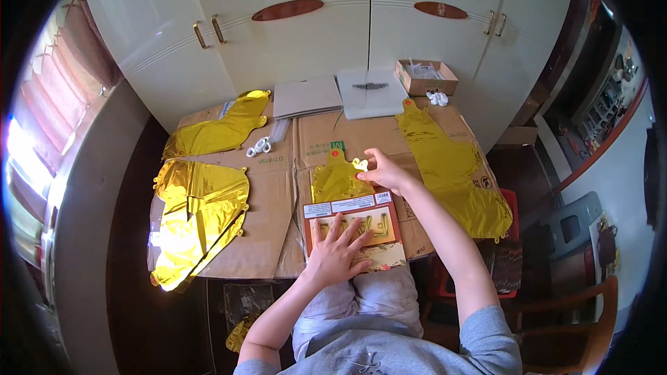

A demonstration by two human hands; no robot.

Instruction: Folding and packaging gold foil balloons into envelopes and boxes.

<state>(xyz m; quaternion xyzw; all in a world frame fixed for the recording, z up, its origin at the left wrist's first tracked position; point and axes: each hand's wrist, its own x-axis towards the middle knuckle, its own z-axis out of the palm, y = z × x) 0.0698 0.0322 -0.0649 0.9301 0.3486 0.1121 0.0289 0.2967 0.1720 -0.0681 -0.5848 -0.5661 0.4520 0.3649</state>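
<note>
A flat printed package (397,232) in red and cream, with gold shapes pictured on it, lies at the near edge of the cardboard-covered table. My left hand (333,255) rests on it, palm down with fingers spread. Beyond its far edge shows a flat gold foil balloon (337,182); whether the rest is inside or beneath the package is hidden. My right hand (386,171) pinches this balloon's right corner, close to a small red dot. More flat gold foil balloons lie around: one (451,167) to the right, one (222,125) at the far left, another (198,208) at the near left.
Grey-brown boards (308,98) and a pale clear-looking sheet (373,94) lie at the back, beside an open cardboard box (431,82). White ribbon rolls (260,146) sit left of centre. White cabinets (299,42) stand behind the table; a wooden chair (590,326) is at the right.
</note>
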